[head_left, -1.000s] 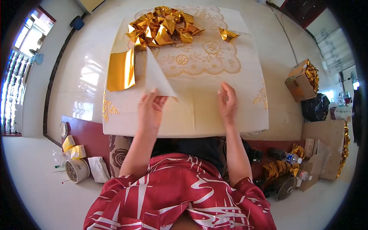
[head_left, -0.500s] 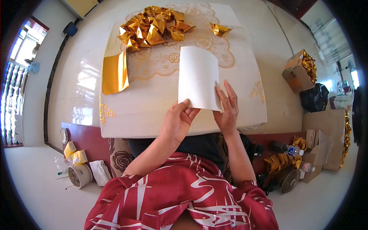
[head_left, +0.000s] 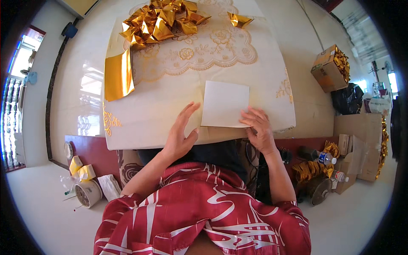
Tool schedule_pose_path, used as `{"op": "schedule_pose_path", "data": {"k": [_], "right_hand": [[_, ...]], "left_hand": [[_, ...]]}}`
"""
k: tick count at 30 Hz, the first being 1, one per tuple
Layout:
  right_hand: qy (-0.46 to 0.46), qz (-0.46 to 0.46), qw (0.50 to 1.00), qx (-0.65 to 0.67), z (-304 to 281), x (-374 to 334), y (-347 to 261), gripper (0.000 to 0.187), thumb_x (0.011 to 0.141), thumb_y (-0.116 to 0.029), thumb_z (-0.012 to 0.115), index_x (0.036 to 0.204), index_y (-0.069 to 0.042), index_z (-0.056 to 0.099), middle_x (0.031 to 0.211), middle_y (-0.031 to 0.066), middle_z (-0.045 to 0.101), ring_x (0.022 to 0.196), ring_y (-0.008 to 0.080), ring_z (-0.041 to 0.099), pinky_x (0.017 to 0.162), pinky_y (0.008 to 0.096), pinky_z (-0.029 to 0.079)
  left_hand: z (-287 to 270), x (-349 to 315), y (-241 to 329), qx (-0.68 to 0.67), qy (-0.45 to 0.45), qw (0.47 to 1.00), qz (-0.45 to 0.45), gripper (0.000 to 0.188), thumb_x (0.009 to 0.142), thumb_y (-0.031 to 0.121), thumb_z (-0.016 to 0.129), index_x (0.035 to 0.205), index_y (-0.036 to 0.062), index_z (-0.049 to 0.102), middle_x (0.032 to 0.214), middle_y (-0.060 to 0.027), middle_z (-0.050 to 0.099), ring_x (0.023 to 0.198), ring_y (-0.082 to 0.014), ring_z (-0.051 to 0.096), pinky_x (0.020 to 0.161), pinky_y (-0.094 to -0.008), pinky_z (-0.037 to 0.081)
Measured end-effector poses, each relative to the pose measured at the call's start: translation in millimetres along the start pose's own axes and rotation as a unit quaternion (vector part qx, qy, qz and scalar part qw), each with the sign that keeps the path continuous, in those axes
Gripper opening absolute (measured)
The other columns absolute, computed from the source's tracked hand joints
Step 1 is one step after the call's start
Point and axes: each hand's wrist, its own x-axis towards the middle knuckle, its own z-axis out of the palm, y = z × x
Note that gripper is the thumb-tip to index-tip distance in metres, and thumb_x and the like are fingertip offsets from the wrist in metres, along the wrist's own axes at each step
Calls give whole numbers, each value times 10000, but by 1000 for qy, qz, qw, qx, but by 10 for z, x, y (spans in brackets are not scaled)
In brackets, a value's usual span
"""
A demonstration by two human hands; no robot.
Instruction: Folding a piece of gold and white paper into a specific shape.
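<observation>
A white paper sheet lies flat on the tablecloth near the table's front edge, its plain white side up. My left hand is just left of the sheet, thumb and fingers apart and holding nothing. At the sheet's lower right edge, my right hand rests with its fingers lying on the paper, thumb spread below. To the left lies a stack of gold foil paper. Beyond it sits a heap of folded gold foil pieces, and a single folded gold piece stands apart at the far right.
A cream tablecloth with lace embroidery covers the table. On the right are a cardboard box of gold pieces, a black bag and a larger carton. A bin stands at lower left beside the red bench.
The sheet has come down from between my hands onto the tablecloth and looks shorter now. My left hand has let go and moved left; my right hand has shifted slightly right and down.
</observation>
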Motion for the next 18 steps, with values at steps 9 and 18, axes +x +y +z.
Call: {"op": "schedule_pose_path", "data": {"k": [9, 18], "right_hand": [[62, 83, 994, 39, 111, 149, 42, 133, 872, -115, 709, 843, -9, 633, 933, 143, 664, 940, 305, 630, 1111, 507, 351], [169, 112, 979, -19, 245, 136, 88, 178, 836, -134, 739, 881, -4, 625, 842, 131, 652, 861, 334, 609, 1018, 508, 412]], "left_hand": [[262, 120, 2, 160, 51, 972, 164, 782, 814, 23, 627, 1508, 7, 268, 1568, -214, 285, 1467, -385, 244, 1185, -485, 215], [445, 265, 29, 372, -114, 905, 172, 711, 893, 389, 630, 1467, 41, 395, 1588, -144, 279, 1502, -300, 179, 1200, -520, 131]]}}
